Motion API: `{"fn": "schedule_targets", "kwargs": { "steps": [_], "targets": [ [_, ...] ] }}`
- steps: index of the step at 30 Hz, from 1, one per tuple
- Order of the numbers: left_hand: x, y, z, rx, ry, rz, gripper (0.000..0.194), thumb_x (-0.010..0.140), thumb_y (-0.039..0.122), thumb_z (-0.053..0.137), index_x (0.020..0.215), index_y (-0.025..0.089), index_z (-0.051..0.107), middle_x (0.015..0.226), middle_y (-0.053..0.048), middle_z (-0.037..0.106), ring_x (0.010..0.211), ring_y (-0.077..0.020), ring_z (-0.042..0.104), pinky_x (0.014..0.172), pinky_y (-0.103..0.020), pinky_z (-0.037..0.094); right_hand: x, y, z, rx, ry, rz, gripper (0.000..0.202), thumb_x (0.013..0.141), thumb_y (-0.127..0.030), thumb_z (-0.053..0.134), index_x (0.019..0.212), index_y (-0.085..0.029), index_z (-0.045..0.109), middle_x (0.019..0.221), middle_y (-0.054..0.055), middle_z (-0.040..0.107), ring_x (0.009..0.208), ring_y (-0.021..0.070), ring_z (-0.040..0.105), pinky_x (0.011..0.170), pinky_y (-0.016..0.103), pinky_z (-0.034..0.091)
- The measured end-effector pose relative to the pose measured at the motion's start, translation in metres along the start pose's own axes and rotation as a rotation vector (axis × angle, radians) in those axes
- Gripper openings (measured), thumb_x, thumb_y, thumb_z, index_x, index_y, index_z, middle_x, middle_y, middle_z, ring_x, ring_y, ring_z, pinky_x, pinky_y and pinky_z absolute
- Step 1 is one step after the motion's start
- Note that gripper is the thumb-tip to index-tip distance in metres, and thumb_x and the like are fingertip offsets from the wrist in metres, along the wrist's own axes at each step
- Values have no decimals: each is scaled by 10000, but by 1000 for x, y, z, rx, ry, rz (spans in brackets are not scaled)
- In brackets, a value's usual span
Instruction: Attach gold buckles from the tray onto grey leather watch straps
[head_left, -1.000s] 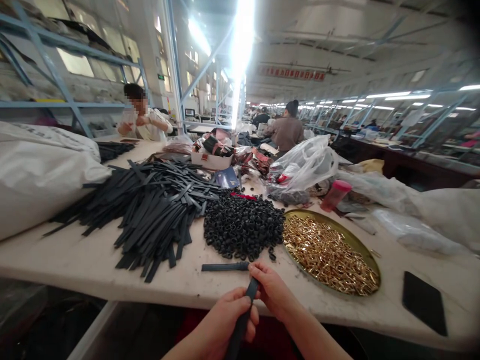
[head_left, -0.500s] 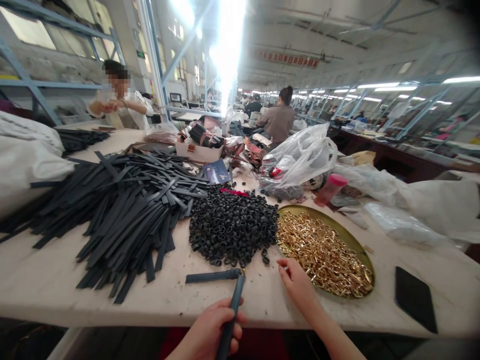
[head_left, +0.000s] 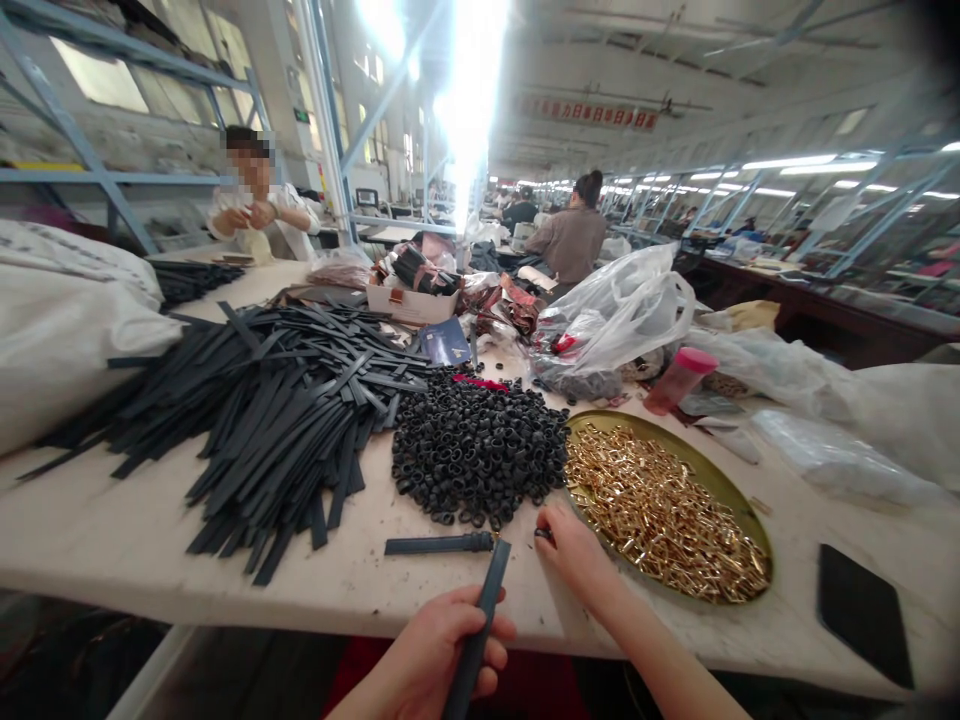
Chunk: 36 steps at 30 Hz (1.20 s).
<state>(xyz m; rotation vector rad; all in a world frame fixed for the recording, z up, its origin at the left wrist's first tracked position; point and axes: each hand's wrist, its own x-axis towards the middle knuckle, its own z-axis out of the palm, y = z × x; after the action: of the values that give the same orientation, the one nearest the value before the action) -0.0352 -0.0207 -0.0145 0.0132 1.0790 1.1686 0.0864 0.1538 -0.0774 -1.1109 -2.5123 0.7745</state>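
Observation:
My left hand (head_left: 457, 640) is closed round a dark strap (head_left: 487, 600), which slants upward past the table's front edge. Just beyond the strap's tip lies a shorter strap piece (head_left: 431, 545) with a loop on it and a glint of gold at its right end. My right hand (head_left: 566, 550) is pinched on a small black loop (head_left: 541, 533), low over the table. In front of both hands sits a heap of black loops (head_left: 480, 450). A gold-coloured oval tray (head_left: 701, 450) full of small gold metal pieces (head_left: 667, 510) is right of my right hand.
A large pile of dark straps (head_left: 277, 430) spreads over the left side. At the back are a cardboard box (head_left: 412, 303), a clear plastic bag (head_left: 622, 310) and a pink-lidded jar (head_left: 679, 380). A black phone-like slab (head_left: 862, 610) lies far right. A co-worker (head_left: 262, 215) is across the table.
My right hand has closed on a small black loop beside the heap and moved slightly left and nearer. My left hand still grips the strap. The view has shifted a little.

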Motion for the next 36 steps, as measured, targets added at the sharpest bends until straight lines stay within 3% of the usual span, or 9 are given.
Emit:
{"fn": "schedule_targets", "kwargs": {
  "steps": [4, 7, 11, 16, 21, 25, 29, 32, 36],
  "targets": [
    [-5, -8, -5, 37, -59, 44, 322, 686, 70, 407, 1001, 94, 465, 735, -55, 594, 489, -78, 516, 398, -155, 374, -7, -5, 1, 122, 2, 44, 131, 635, -84, 485, 692, -198, 517, 768, 27, 518, 791, 197, 470, 767, 349, 349],
    [-2, -16, -13, 146, -65, 111, 271, 719, 126, 424, 984, 113, 475, 676, -38, 605, 470, -81, 524, 401, -153, 370, -17, -16, 0, 281, -43, 108, 124, 581, -111, 569, 567, -196, 480, 612, -18, 482, 644, 160, 447, 660, 321, 367],
    [-2, -23, -21, 269, -69, 204, 247, 797, 274, 420, 966, 107, 488, 569, -28, 604, 427, -77, 517, 408, -146, 359, -35, -38, -2, 627, -155, 197, 198, 684, -335, 578, 608, -186, 471, 564, -32, 500, 560, 120, 470, 572, 276, 408],
    [-19, -23, -20, 85, -121, 219, 210, 741, 136, 450, 943, 121, 506, 724, -56, 631, 566, -94, 588, 480, -164, 425, -57, -62, 1, 969, -170, 290, 302, 746, -470, 519, 723, -171, 482, 739, 14, 577, 590, 76, 494, 577, 226, 423],
    [-25, 1, -24, -290, 63, 483, 319, 690, -17, 463, 962, 149, 490, 914, -65, 602, 803, -127, 617, 736, -253, 512, -88, -80, 13, 1228, -229, 338, 260, 689, -373, 654, 680, -167, 497, 708, -8, 608, 588, 59, 511, 582, 191, 422],
    [-25, 17, -30, -406, 210, 684, 378, 713, -60, 406, 1001, 176, 475, 874, -39, 587, 830, -109, 606, 808, -251, 504, -108, -96, 23, 1493, -236, 440, 286, 611, -350, 731, 676, -177, 512, 908, 8, 649, 695, 87, 577, 631, 220, 484],
    [-28, 14, -30, -407, 283, 772, 352, 744, -46, 395, 1001, 177, 482, 857, -30, 584, 853, -98, 596, 882, -263, 473, -112, -106, 31, 1502, -136, 525, 334, 569, -355, 756, 635, -177, 481, 775, -23, 640, 603, 67, 565, 505, 168, 477],
    [-30, 4, -25, -412, 328, 830, 324, 765, -10, 406, 1017, 181, 475, 869, -29, 593, 896, -110, 594, 940, -295, 430, -109, -106, 38, 1462, -158, 597, 363, 572, -366, 753, 647, -182, 450, 617, -45, 596, 556, 68, 563, 463, 147, 454],
    [-38, -12, -24, -268, 281, 868, 304, 769, 88, 485, 1051, 202, 496, 989, -26, 610, 1035, -149, 543, 1013, -320, 344, -101, -95, 39, 1444, -77, 586, 366, 592, -368, 738, 639, -182, 426, 521, -77, 526, 497, 44, 516, 456, 126, 426]
  ]
}}
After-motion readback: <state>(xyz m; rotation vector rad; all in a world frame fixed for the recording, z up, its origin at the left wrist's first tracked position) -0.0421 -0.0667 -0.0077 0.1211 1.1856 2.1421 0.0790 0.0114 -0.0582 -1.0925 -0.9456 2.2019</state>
